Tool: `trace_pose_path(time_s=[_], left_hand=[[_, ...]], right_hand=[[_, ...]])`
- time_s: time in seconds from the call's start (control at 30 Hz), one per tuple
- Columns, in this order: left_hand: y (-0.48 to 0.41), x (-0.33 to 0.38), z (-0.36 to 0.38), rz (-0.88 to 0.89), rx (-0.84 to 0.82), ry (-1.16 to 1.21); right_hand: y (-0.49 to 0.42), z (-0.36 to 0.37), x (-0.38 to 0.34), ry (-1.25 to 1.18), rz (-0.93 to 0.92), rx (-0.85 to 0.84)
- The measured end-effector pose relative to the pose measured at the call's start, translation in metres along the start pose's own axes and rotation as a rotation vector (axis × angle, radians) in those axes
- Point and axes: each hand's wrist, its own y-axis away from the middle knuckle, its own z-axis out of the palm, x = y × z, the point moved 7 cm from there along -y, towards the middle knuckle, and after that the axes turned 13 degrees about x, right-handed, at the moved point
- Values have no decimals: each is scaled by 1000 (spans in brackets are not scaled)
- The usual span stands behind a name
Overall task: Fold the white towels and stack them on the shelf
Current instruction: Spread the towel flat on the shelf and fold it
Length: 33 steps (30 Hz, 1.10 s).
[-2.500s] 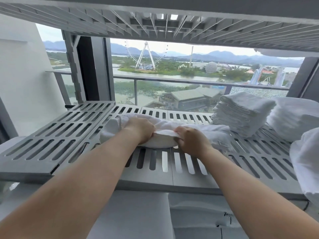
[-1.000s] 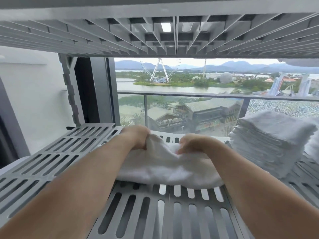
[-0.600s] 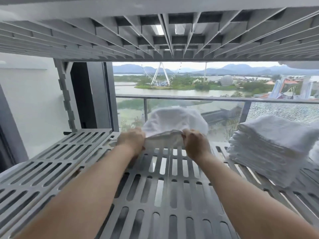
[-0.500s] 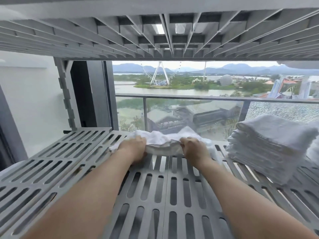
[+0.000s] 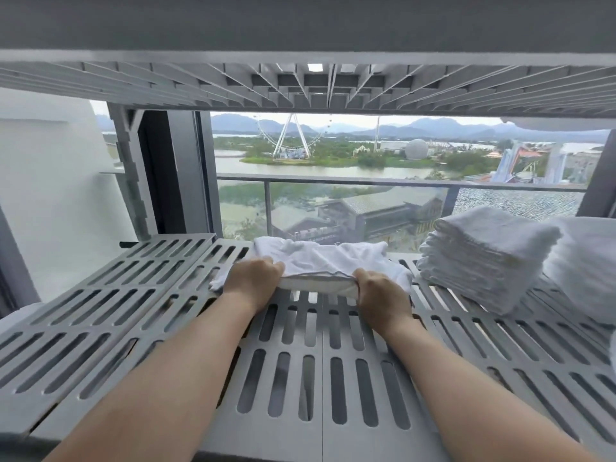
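Lowered since half a second ago: crumpled white cloth towel (image 5: 320,258), flat on the grey slotted plastic shelf (image 5: 133,295).
Left hand (image 5: 253,278) and right hand (image 5: 380,291) pinch its near edge; long axis left-right; stack of folded white towels (image 5: 483,258) just right; glass balcony railing (image 5: 333,179) behind.

The fingertips of the left hand (image 5: 253,278) and the right hand (image 5: 380,291) curl out of sight in the white towel (image 5: 320,258). The right edge cuts the second towel stack (image 5: 586,261), and the lower edge cuts both forearms.
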Motion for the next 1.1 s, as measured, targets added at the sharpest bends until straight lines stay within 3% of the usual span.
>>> trace_pose_path(time_s=[0.17, 0.3, 0.4, 0.57, 0.7, 0.77, 0.87, 0.93, 1.1], left_hand=[[24, 0, -4, -10, -78, -6], [35, 1, -21, -1, -106, -137], [45, -5, -30, -97, -235, -201], [68, -22, -45, -236, -464, -250], [85, -5, -53, -229, -669, -222], [80, 19, -64, -178, -563, -113], [76, 83, -84, -105, -354, 492], [85, 123, -89, -104, -295, 734], [99, 153, -72, -139, -157, 686]], right_hand=[[31, -22, -14, 23, -47, -56], [51, -47, -21, 81, -58, 16], [61, -60, -31, 73, -54, 69], [72, -68, -17, 212, 135, -3], [80, -84, -18, 91, 106, 42], [83, -97, -19, 50, 45, 93], [91, -111, -14, 110, -93, 112], [99, -113, -8, 131, -170, 80], [108, -109, 17, 81, 35, 19]])
